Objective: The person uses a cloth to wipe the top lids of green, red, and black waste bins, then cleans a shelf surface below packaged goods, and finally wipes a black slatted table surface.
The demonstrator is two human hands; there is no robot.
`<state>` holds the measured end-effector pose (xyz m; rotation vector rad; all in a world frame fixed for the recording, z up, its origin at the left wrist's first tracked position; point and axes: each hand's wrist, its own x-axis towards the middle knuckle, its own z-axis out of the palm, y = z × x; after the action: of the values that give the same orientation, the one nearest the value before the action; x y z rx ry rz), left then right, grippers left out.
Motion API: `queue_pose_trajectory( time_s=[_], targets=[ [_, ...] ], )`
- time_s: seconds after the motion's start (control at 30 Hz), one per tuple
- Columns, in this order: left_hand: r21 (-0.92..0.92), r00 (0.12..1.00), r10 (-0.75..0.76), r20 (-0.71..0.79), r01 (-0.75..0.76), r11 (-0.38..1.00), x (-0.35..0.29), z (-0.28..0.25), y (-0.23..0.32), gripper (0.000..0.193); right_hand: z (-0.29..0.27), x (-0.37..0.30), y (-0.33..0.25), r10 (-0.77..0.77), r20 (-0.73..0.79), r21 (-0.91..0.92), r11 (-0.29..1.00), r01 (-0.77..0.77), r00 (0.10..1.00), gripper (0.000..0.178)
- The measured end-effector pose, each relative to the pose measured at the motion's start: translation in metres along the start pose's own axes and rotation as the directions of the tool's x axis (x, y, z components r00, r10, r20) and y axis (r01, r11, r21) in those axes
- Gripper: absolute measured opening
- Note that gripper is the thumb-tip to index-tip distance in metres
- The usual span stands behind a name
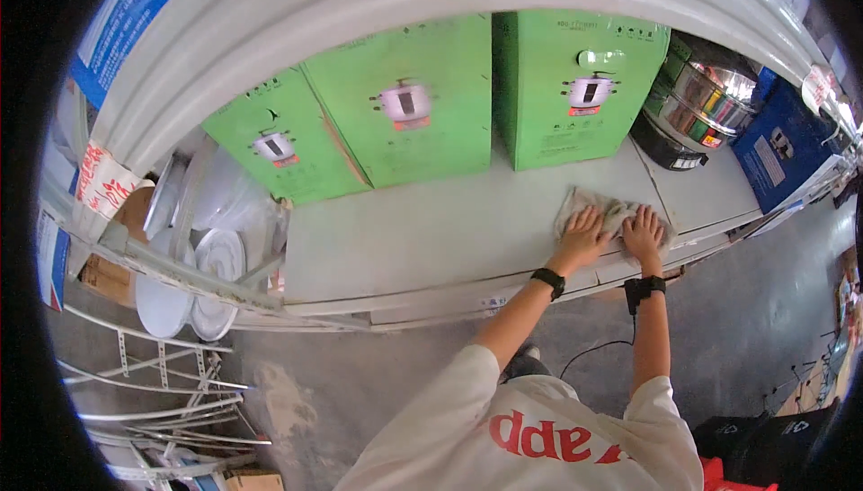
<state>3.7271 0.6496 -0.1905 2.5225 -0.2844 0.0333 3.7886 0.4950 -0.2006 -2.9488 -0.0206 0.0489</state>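
Observation:
A grey, stained cleaning cloth [615, 212] lies rumpled on the white shelf board [422, 239], close to its front edge and right of the middle. My left hand [584, 237] rests on the cloth's left part, palm down, fingers stretched forward. Beside it, my right hand [642, 234] presses flat on the cloth's right part with the fingers extended. Both hands touch the cloth from above, and neither is wrapped round it. Black bands circle both wrists, and a thin cable hangs from the right one.
Green cooker boxes [431, 122] line the back of the shelf. To their right stand a shiny metal pot [710, 100] and a blue box [791, 149]. A curved white beam [378, 5] crosses above. White round lids [218, 266] and metal racks [162, 392] are at left.

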Motion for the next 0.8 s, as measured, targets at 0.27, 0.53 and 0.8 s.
queue_pose_trajectory(
  time_s=[0.27,0.53,0.8],
  targets=[
    [0.078,0.977,-0.157,-0.142,0.169,0.983,-0.058,-0.066,-0.109,0.056,0.016,-0.032,-0.130,-0.186,0.076,0.077,0.981,0.180,0.980,0.069],
    [0.184,0.922,-0.385,-0.031,0.384,0.905,-0.169,-0.181,-0.158,0.063,0.044,-0.094,-0.267,-0.468,0.186,0.029,0.882,0.471,0.864,0.069],
    [0.078,0.759,-0.575,-0.305,0.622,0.779,-0.329,-0.189,-0.235,0.063,0.025,-0.210,-0.370,-0.728,0.170,0.215,0.685,0.696,0.664,0.067]
  ],
)
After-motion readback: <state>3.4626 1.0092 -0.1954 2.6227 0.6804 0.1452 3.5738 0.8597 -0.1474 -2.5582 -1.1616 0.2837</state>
